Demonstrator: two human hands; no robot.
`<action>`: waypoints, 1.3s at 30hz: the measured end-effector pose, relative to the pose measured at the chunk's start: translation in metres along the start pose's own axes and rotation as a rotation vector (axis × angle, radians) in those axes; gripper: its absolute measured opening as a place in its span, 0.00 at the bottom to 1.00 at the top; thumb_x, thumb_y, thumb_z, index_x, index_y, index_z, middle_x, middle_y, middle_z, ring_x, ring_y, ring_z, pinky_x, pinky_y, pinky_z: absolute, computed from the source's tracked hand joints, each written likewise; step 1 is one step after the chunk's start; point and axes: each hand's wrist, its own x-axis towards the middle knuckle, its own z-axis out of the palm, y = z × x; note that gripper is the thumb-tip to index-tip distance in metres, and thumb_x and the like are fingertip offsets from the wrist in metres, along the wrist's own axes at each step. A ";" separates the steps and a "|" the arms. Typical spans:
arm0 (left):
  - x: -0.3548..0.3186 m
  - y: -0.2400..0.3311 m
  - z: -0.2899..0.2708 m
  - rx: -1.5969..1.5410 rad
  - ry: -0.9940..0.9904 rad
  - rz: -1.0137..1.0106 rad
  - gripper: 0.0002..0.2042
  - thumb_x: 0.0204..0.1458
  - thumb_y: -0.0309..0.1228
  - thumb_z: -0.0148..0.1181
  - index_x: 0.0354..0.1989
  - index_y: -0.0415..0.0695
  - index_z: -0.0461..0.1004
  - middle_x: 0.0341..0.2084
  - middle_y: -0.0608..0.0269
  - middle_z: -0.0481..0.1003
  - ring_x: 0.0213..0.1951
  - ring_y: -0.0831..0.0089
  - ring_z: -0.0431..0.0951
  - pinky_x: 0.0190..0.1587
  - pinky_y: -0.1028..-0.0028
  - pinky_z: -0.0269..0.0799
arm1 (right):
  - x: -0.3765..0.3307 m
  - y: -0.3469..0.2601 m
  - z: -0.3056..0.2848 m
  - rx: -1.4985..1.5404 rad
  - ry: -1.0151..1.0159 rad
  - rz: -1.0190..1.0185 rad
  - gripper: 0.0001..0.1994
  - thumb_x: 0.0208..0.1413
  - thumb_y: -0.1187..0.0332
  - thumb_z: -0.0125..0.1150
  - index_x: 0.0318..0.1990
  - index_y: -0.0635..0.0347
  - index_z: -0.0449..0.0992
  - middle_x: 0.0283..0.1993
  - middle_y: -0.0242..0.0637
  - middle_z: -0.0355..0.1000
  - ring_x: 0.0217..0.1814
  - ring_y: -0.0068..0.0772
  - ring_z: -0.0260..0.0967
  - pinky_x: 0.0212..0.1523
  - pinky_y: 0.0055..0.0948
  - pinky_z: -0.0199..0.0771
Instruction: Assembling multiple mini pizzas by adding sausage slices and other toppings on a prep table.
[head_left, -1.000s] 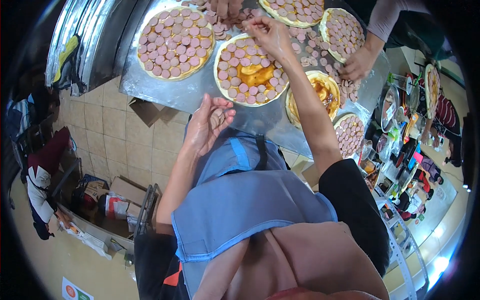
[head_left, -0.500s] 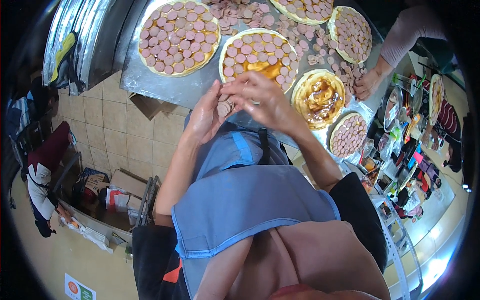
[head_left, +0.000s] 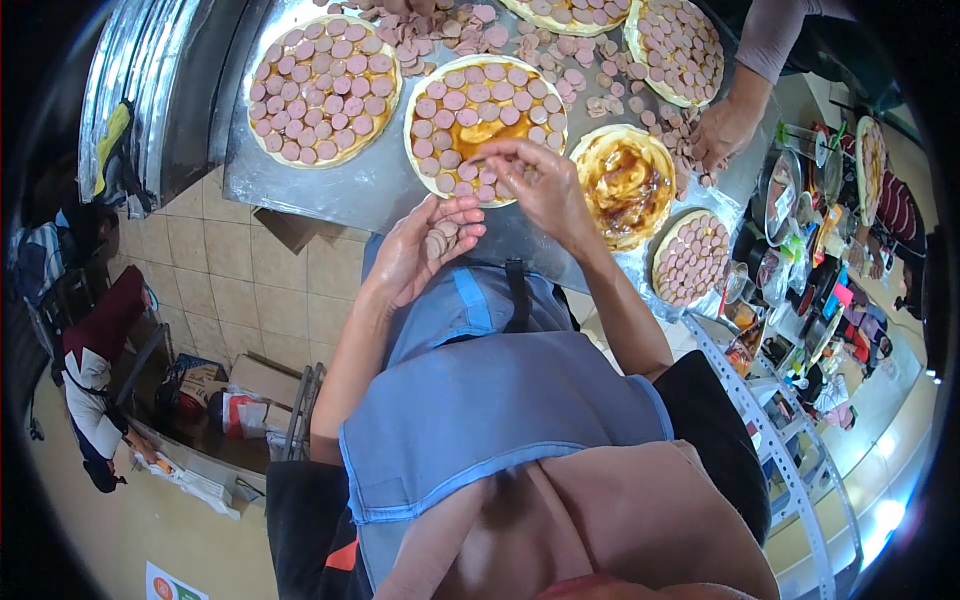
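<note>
1. While your left hand [head_left: 425, 250] lies cupped palm-up just off the table edge, it cradles a small stack of sausage slices [head_left: 438, 240], fingers loosely curled around them rather than shut tight.
2. Your right hand [head_left: 535, 180] reaches over the near rim of the middle pizza [head_left: 485, 125], fingertips pinched together; a slice seems to sit between them, but you cannot tell for sure.
3. That middle pizza base holds a ring of sausage slices round its edge, with bare orange sauce in the centre.
4. On the metal table [head_left: 370, 190], the left pizza [head_left: 322, 88] is fully covered in slices.
5. Right of your hand, a sauced base [head_left: 628, 185] carries sauce only, and beyond it a small pizza [head_left: 692, 257] is packed with slices.
6. Loose slices [head_left: 560, 70] lie scattered on the table behind the pizzas, and another person's hand [head_left: 722, 135] rests among them by the far pizza [head_left: 682, 42].
7. Compared with half a second ago, your right hand has left your left palm, where the two were touching, and moved out to the pizza's rim; your left hand has stayed near the table edge with its stack.
</note>
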 end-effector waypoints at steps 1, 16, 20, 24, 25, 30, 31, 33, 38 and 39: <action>-0.001 0.000 -0.001 -0.002 0.000 -0.002 0.25 0.65 0.46 0.36 0.56 0.35 0.65 0.46 0.56 0.73 0.48 0.71 0.75 0.52 0.74 0.72 | 0.007 0.004 -0.002 -0.071 0.038 -0.055 0.08 0.56 0.71 0.59 0.43 0.61 0.78 0.35 0.33 0.76 0.32 0.21 0.69 0.33 0.21 0.69; -0.019 -0.004 -0.015 -0.068 0.114 0.064 0.25 0.65 0.44 0.36 0.56 0.33 0.65 0.46 0.55 0.72 0.48 0.70 0.74 0.52 0.73 0.71 | 0.029 0.031 0.017 -0.678 0.162 -0.540 0.16 0.47 0.75 0.62 0.46 0.52 0.78 0.40 0.30 0.75 0.39 0.33 0.70 0.41 0.29 0.72; -0.018 -0.001 -0.018 -0.066 0.102 0.072 0.25 0.65 0.44 0.36 0.57 0.33 0.64 0.47 0.54 0.72 0.49 0.69 0.74 0.53 0.73 0.71 | 0.020 0.034 0.010 -0.776 0.129 -0.569 0.20 0.44 0.75 0.62 0.48 0.48 0.77 0.41 0.27 0.72 0.40 0.32 0.67 0.41 0.29 0.72; -0.016 0.001 -0.017 -0.072 0.089 0.088 0.26 0.65 0.45 0.37 0.57 0.32 0.63 0.48 0.53 0.72 0.50 0.68 0.74 0.53 0.73 0.72 | 0.013 0.030 0.005 -0.755 0.081 -0.496 0.23 0.43 0.78 0.62 0.50 0.47 0.77 0.44 0.30 0.71 0.43 0.36 0.66 0.44 0.32 0.71; -0.016 0.001 -0.017 -0.072 0.091 0.087 0.26 0.65 0.45 0.37 0.57 0.32 0.63 0.48 0.53 0.72 0.50 0.68 0.74 0.53 0.73 0.72 | 0.013 0.029 0.006 -0.753 0.081 -0.496 0.23 0.43 0.78 0.62 0.50 0.47 0.77 0.44 0.30 0.71 0.43 0.36 0.66 0.44 0.32 0.71; -0.017 0.003 -0.014 -0.074 0.101 0.083 0.26 0.65 0.45 0.37 0.57 0.32 0.63 0.47 0.52 0.72 0.50 0.68 0.74 0.53 0.73 0.73 | 0.018 0.032 0.011 -0.835 0.070 -0.565 0.20 0.43 0.74 0.60 0.47 0.45 0.77 0.43 0.29 0.68 0.43 0.34 0.66 0.41 0.31 0.73; -0.018 0.003 -0.015 -0.073 0.102 0.083 0.26 0.65 0.45 0.37 0.57 0.32 0.63 0.47 0.52 0.72 0.50 0.68 0.74 0.53 0.73 0.73 | 0.018 0.033 0.012 -0.834 0.069 -0.564 0.20 0.43 0.74 0.60 0.47 0.45 0.77 0.43 0.29 0.68 0.43 0.34 0.66 0.41 0.31 0.73; -0.019 0.003 -0.015 -0.066 0.102 0.091 0.26 0.65 0.45 0.37 0.57 0.32 0.63 0.47 0.52 0.72 0.50 0.67 0.74 0.53 0.73 0.73 | 0.019 0.035 0.011 -0.834 0.086 -0.560 0.19 0.43 0.74 0.60 0.46 0.45 0.77 0.43 0.30 0.67 0.43 0.35 0.66 0.41 0.32 0.73; -0.019 0.003 -0.016 -0.082 0.086 0.095 0.27 0.65 0.45 0.36 0.58 0.31 0.62 0.49 0.51 0.71 0.51 0.66 0.73 0.55 0.72 0.71 | 0.019 0.033 0.013 -0.841 0.088 -0.535 0.19 0.43 0.74 0.60 0.46 0.45 0.77 0.43 0.30 0.68 0.43 0.35 0.66 0.41 0.32 0.73; -0.020 0.004 -0.015 -0.090 0.086 0.095 0.27 0.65 0.45 0.36 0.58 0.31 0.62 0.50 0.51 0.71 0.52 0.65 0.73 0.56 0.72 0.71 | 0.018 0.033 0.014 -0.836 0.086 -0.526 0.19 0.43 0.74 0.60 0.46 0.46 0.77 0.42 0.30 0.68 0.43 0.35 0.66 0.41 0.32 0.73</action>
